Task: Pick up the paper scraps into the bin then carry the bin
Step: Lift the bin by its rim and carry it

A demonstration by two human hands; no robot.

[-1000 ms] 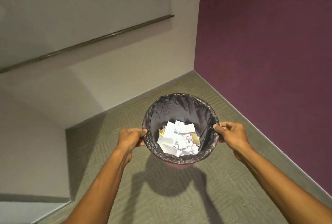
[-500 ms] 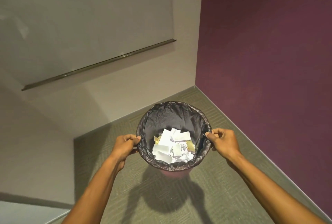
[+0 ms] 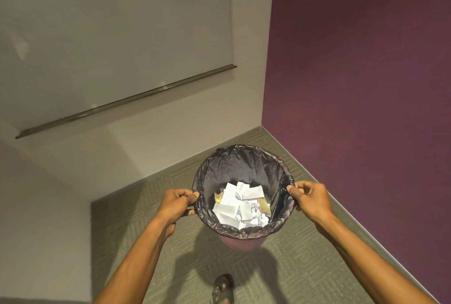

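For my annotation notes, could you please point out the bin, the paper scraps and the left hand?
bin [image 3: 244, 159], head view, far rim of its black liner.
paper scraps [image 3: 240, 206], head view, middle of the pile.
left hand [image 3: 177, 202], head view, back of the hand.

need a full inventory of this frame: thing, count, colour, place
bin: 1, pinkish, held at centre by its rim
bin liner: 1, black, folded over the bin rim
paper scraps: many, mostly white, a few yellow, in the bottom of the bin
carpet: 1, grey-green, floor
purple wall: 1, right side
beige wall: 1, left and ahead
panel with metal rail: 1, pale grey, on the beige wall
foot: 1, in dark footwear, bottom centre
left hand: 1, grip on the bin's left rim
right hand: 1, grip on the bin's right rim
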